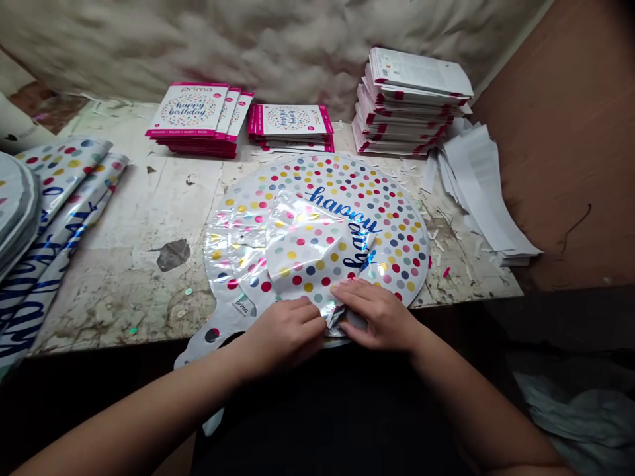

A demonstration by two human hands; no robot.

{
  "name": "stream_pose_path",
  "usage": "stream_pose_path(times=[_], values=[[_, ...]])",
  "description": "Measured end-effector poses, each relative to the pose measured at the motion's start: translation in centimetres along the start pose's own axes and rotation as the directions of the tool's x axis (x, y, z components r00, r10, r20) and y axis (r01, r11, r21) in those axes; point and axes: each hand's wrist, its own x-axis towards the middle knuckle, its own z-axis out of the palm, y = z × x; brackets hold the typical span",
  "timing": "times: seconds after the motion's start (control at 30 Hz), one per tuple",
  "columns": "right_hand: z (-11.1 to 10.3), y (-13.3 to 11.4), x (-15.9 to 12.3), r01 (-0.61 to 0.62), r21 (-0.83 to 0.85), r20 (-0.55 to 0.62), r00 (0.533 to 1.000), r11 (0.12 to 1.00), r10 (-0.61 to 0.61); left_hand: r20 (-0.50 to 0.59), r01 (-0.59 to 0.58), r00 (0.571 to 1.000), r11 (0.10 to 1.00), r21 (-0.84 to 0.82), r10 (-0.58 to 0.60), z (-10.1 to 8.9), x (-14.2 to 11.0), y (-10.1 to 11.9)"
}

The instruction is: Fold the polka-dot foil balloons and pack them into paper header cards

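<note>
A flat round foil balloon [397, 225] with coloured dots and blue "happy" lettering lies at the table's front edge. Its upper layer is folded over on the left, and the folded flap [302, 251] covers part of the print. My left hand [290, 327] is closed, pinching the foil near the front edge. Close beside it, my right hand [380, 314] presses on the foil with its fingers bent, thumb and fingertips around a crumpled bit. Toward the lower left sticks out a balloon tail [213, 336] with a dark dot.
Pink-edged "happy birthday" packets [191, 112] are stacked at the back left, with a smaller packet stack [292, 122] beside them. A tall packet pile [417, 99] stands back right, near white paper strips [483, 185]. More folded balloons [59, 218] lie at the left.
</note>
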Motion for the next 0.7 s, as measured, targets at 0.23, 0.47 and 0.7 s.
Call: stream_pose_path(times=[0.23, 0.47, 0.7], values=[[1.6, 0.7, 0.2, 0.103, -0.217, -0.19, 0.971, 0.971, -0.146, 0.145, 0.003, 0.989, 0.969, -0.245, 0.034, -1.5, 3.4, -4.3], [0.3, 1.4, 1.1, -0.044, 0.112, -0.069, 0.996, 0.993, 0.052, 0.335, -0.034, 0.942, 0.997, 0.071, 0.009, 0.2, 8.0, -9.4], [-0.2, 3.3, 0.3, 0.085, 0.165, -0.057, 0.995, 0.983, -0.077, 0.358, -0.056, 0.934, 0.993, 0.106, 0.014, 1.2, 11.7, -10.1]])
